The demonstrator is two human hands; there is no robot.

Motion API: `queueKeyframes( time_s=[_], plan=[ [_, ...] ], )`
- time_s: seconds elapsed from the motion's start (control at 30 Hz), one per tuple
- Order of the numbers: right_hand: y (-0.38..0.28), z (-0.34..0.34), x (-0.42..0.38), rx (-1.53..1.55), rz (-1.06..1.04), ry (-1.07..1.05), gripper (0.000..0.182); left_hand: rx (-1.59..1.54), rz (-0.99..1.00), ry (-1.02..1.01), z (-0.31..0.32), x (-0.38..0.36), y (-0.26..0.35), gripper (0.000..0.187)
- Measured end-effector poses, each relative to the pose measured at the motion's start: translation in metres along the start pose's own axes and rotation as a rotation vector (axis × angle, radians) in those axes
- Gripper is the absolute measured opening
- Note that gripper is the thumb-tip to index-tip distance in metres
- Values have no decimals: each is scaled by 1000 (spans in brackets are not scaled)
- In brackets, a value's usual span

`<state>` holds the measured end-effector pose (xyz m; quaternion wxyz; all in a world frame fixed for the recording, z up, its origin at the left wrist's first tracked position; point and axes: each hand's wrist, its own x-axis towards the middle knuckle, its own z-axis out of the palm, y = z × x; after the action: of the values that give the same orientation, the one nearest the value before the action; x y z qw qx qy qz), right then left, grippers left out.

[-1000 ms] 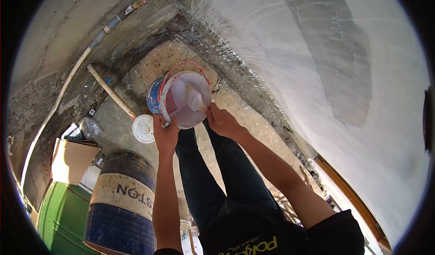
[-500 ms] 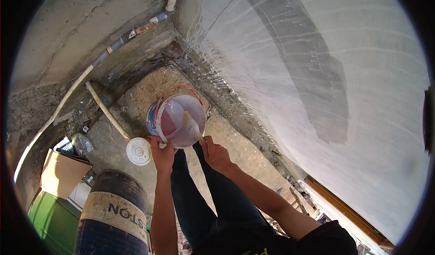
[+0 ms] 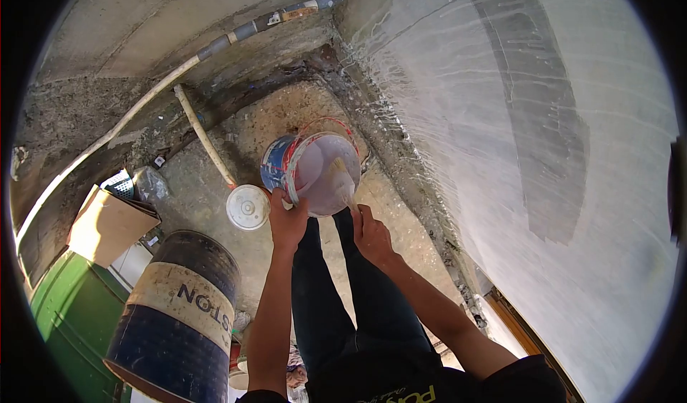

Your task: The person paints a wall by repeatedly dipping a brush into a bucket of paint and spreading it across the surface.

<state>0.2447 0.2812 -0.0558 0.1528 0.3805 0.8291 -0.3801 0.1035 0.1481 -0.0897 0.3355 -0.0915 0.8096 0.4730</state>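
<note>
My left hand (image 3: 288,222) grips the near left rim of a paint bucket (image 3: 279,161), thumb along the edge. The bucket is blue and red outside, coated with pale paint inside, and tilts so its mouth faces me. Its red-stained handle arcs past the far rim. Closed around the handle of a paintbrush (image 3: 342,180) is my right hand (image 3: 372,235), at the near right of the rim. The brush's pale bristles point into the bucket, over the whitish inside. A round white lid (image 3: 248,207) lies left of my left hand.
A painted wall (image 3: 458,138) with drips and a darker grey patch rises on the right. At the left stand a dark drum (image 3: 175,310) with a cream band, a cardboard piece (image 3: 111,227) and a green container (image 3: 75,317). A pipe (image 3: 154,91) runs along the back wall.
The view has shifted, so the bucket, hands and surroundings appear farther right and higher. Both hands keep their holds, and the brush stays inside the bucket.
</note>
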Motion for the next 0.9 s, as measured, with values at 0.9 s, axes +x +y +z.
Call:
queueKeyframes(
  time_s=[0.9],
  plan=[
    [-6, 11, -9, 36, 20, -24, 26, -48, 27, 16, -5, 0, -16, 28]
  ],
)
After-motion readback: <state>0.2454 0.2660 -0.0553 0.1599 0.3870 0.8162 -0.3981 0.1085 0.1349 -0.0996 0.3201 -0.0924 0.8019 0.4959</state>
